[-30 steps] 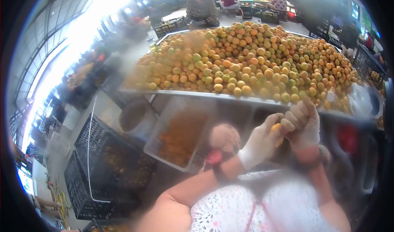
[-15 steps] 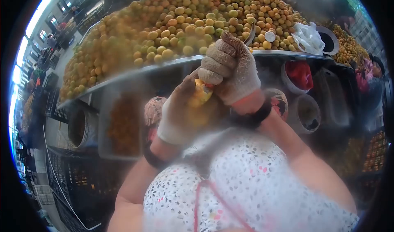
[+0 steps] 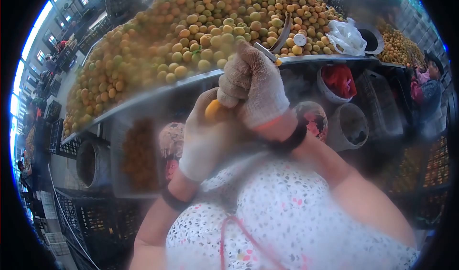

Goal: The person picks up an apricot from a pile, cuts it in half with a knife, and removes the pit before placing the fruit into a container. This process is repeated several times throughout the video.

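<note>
My left hand (image 3: pixel 201 131), in a white knit glove with browned fingers, is closed around an orange-yellow apricot (image 3: pixel 216 111) in front of my chest. Pressed close above the fruit is my right hand (image 3: pixel 251 86), gloved and dirty too, its fingers curled into a fist. From the top of that fist sticks out a slim tool (image 3: pixel 267 53) with a flat metal end and a yellow tip; the rest of it is hidden in the glove. Just beyond, a curved brown blade-like piece (image 3: pixel 282 35) rests at the front of the heap of apricots (image 3: pixel 205 40).
The heap lies on a metal-edged table (image 3: pixel 158 95). A white plastic bag (image 3: pixel 346 37) and a white round cap (image 3: pixel 300 39) are at its right. Below stand a tub of orange pieces (image 3: pixel 114 174), buckets (image 3: pixel 353 126) and a bowl with red cloth (image 3: pixel 322 91). A person (image 3: pixel 425 93) is far right.
Both hands have shifted slightly left and down in view, as has the whole scene. The right fist has turned, so more of the slim tool shows, and less of the apricot is visible.
</note>
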A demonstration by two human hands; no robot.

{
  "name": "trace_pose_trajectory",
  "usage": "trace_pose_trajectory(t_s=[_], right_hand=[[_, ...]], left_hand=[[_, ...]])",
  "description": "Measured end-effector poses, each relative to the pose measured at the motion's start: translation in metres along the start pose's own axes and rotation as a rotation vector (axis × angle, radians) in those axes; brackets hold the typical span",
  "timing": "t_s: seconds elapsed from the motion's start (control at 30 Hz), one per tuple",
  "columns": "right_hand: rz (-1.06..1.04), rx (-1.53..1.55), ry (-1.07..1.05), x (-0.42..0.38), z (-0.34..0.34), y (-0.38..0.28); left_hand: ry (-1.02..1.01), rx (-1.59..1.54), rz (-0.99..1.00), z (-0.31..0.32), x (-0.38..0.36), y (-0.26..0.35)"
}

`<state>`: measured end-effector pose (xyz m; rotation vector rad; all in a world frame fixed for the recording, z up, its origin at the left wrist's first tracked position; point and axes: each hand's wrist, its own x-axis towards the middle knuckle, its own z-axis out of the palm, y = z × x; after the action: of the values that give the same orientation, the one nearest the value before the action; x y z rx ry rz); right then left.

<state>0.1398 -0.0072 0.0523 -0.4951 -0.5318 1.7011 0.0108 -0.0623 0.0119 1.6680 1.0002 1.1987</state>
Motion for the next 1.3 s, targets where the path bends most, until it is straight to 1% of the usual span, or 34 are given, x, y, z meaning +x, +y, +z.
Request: trace_pose_trajectory(t_s=[0.1, 0.17, 0.27, 0.3, 0.37, 0.4, 0.47, 0.5, 0.57, 0.6, 0.67, 0.7, 0.77, 0.8, 0.83, 0.9, 0.93, 0.97, 1.03, 1.07, 1.1, 1.17, 1.2, 1.23, 1.3], right_hand=[[-0.045, -0.085, -0.035, -0.001, 0.002, 0.001], [-0.111, -0.096, 0.036, -0.002, 0.008, 0.002], [-0.143, -0.078, 0.038, -0.004, 0.006, 0.011], [-0.144, -0.079, 0.038, -0.003, 0.004, 0.014], [-0.252, -0.077, -0.047, -0.001, 0.0, 0.017], [-0.254, -0.079, -0.05, -0.002, 0.001, 0.016], [-0.43, -0.311, -0.108, -0.004, 0.002, 0.017], [-0.431, -0.311, -0.112, -0.004, 0.003, 0.016], [-0.229, -0.167, 0.016, -0.002, 0.007, 0.01], [-0.232, -0.166, 0.01, 0.001, 0.007, 0.008], [-0.094, -0.146, 0.039, 0.005, 0.003, 0.004], [-0.095, -0.146, 0.035, 0.003, 0.003, 0.002], [-0.19, -0.164, -0.034, -0.005, 0.007, -0.003], [-0.194, -0.209, -0.039, -0.01, 0.009, -0.01], [-0.195, -0.211, -0.043, -0.014, 0.008, -0.013], [-0.312, -0.681, -0.116, -0.021, 0.008, -0.017], [-0.396, -1.015, -0.14, -0.023, 0.006, -0.014], [-0.403, -1.014, -0.145, -0.024, 0.002, -0.006], [-0.694, -1.453, -0.252, -0.023, -0.012, 0.015], [-0.85, -1.45, -0.244, -0.019, -0.012, 0.026], [-0.858, -1.445, -0.255, -0.021, -0.015, 0.026], [-0.795, -1.556, -0.222, -0.027, -0.014, 0.019], [-0.807, -1.566, -0.223, -0.027, -0.014, 0.017], [-0.812, -1.556, -0.243, -0.029, -0.012, 0.016], [-0.46, -1.417, -0.232, -0.034, -0.009, 0.008]], left_hand=[[0.033, 0.183, 0.083, 0.002, 0.001, -0.001], [0.056, 0.307, 0.14, 0.003, 0.002, -0.001], [0.092, 0.491, 0.224, 0.004, 0.003, -0.001], [0.092, 0.49, 0.225, 0.004, 0.003, -0.002], [0.226, 0.319, 0.019, 0.006, 0.004, -0.003], [0.228, 0.318, 0.022, 0.008, 0.006, -0.001], [0.274, 0.425, 0.007, 0.008, 0.007, 0.001], [0.276, 0.426, 0.009, 0.007, 0.008, 0.001], [0.212, 0.378, 0.137, 0.0, 0.01, 0.0], [0.215, 0.381, 0.142, -0.005, 0.011, 0.002], [-0.063, -0.272, -0.1, -0.016, 0.01, 0.004], [-0.061, -0.27, -0.097, -0.022, 0.009, 0.003], [-0.073, -0.639, -0.303, -0.031, 0.004, -0.005], [0.001, -0.537, -0.208, -0.032, 0.002, -0.007], [0.003, -0.537, -0.204, -0.034, 0.002, -0.009], [0.093, -0.747, -0.215, -0.04, 0.004, -0.01], [0.081, -0.764, -0.186, -0.043, 0.002, -0.009], [0.08, -0.761, -0.178, -0.042, 0.003, -0.009], [0.117, -0.823, -0.091, -0.032, 0.006, -0.011], [0.132, -0.735, -0.085, -0.029, 0.007, -0.01], [0.139, -0.73, -0.076, -0.023, 0.007, -0.006], [0.186, -0.49, -0.084, -0.017, 0.005, 0.004], [0.105, -0.082, 0.066, -0.026, 0.01, -0.009], [0.087, -0.328, -0.052, -0.024, 0.006, -0.008], [0.08, -0.167, -0.026, -0.021, 0.005, -0.012]])
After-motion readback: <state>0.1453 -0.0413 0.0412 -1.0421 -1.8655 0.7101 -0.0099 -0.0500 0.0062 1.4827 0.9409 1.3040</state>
